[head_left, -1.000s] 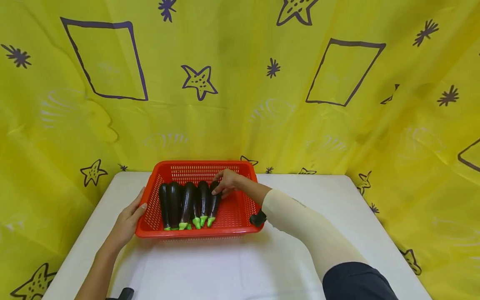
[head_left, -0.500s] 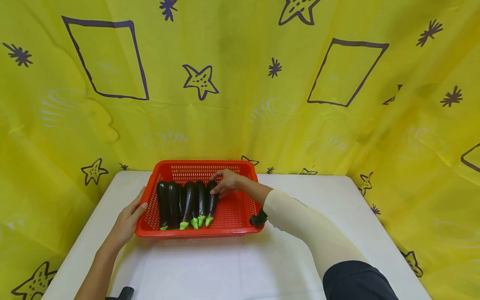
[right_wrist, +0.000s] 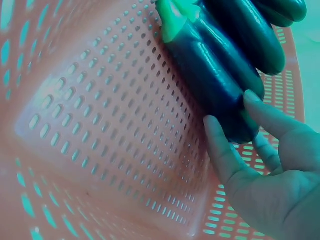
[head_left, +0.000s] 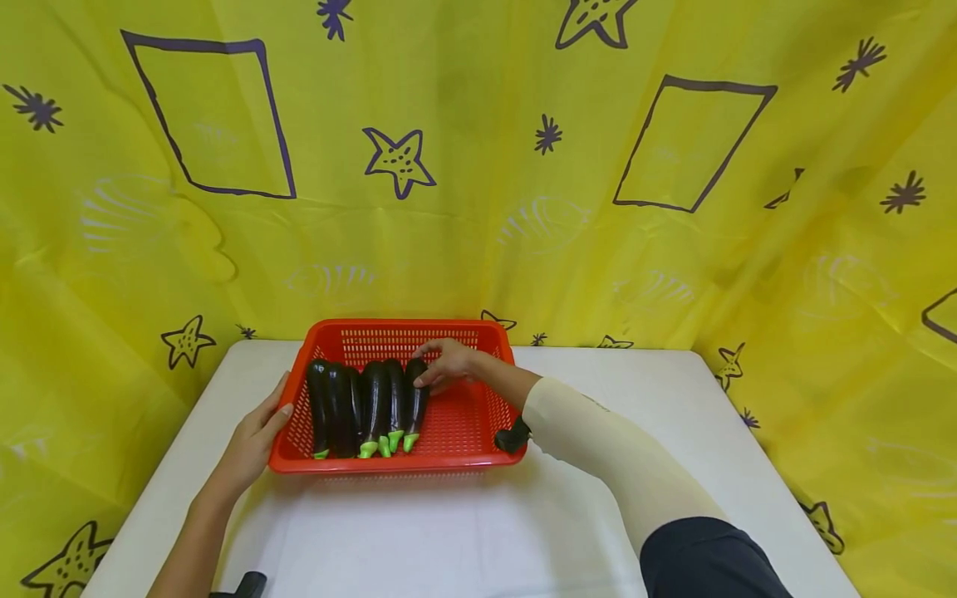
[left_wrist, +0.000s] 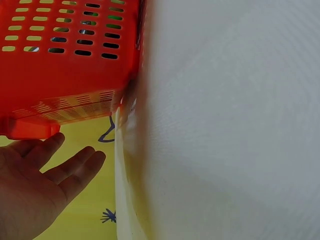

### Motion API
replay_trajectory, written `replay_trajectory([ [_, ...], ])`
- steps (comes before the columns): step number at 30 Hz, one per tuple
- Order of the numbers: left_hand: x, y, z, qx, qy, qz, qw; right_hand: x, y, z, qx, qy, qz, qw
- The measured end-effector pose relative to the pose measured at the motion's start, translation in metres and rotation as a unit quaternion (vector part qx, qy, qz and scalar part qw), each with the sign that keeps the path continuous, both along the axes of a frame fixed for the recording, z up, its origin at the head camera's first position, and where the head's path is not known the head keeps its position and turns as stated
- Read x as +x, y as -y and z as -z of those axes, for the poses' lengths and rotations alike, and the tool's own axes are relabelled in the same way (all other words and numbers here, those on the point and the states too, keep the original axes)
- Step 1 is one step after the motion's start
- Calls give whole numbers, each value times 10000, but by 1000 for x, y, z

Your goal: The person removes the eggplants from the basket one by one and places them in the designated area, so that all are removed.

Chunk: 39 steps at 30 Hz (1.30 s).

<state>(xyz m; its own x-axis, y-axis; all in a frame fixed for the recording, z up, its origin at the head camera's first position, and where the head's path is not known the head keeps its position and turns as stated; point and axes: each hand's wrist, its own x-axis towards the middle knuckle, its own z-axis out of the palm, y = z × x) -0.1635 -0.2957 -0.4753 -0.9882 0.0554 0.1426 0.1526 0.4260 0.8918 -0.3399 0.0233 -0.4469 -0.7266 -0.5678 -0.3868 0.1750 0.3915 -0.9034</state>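
Note:
Several dark eggplants with green stem ends lie side by side in the red plastic basket (head_left: 463, 459), filling its left half. My right hand (head_left: 449, 364) reaches into the basket and pinches the rounded far end of the rightmost eggplant (head_left: 415, 411). In the right wrist view, thumb and fingers of the right hand (right_wrist: 275, 180) stand on both sides of that eggplant (right_wrist: 205, 75). At the basket's left side, my left hand (head_left: 257, 436) touches the rim. The left wrist view shows the left hand (left_wrist: 45, 185) with fairly straight, spread fingers under the basket's rim (left_wrist: 35, 129).
The basket stands at the back of a white-covered table (head_left: 389, 540), close to a yellow patterned curtain (head_left: 463, 249). Its right half shows bare perforated floor. A black wrist strap part (head_left: 512, 435) shows by the basket's right rim.
My right hand and the rightmost eggplant have shifted left. The other eggplants have slid left too, closer to the basket's left wall. My left hand and the basket stay in place.

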Motion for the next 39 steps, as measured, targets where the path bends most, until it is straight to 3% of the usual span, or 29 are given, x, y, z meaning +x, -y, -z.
replay_trajectory([
  [26, -1, 0, -1, 59, -62, 45, 10000, 2, -1, 2, -302, 448, 211, 9983],
  [39, 0, 0, -2, 77, 172, -5, 9998, 3, -3, -5, -394, 547, 268, 9974],
])
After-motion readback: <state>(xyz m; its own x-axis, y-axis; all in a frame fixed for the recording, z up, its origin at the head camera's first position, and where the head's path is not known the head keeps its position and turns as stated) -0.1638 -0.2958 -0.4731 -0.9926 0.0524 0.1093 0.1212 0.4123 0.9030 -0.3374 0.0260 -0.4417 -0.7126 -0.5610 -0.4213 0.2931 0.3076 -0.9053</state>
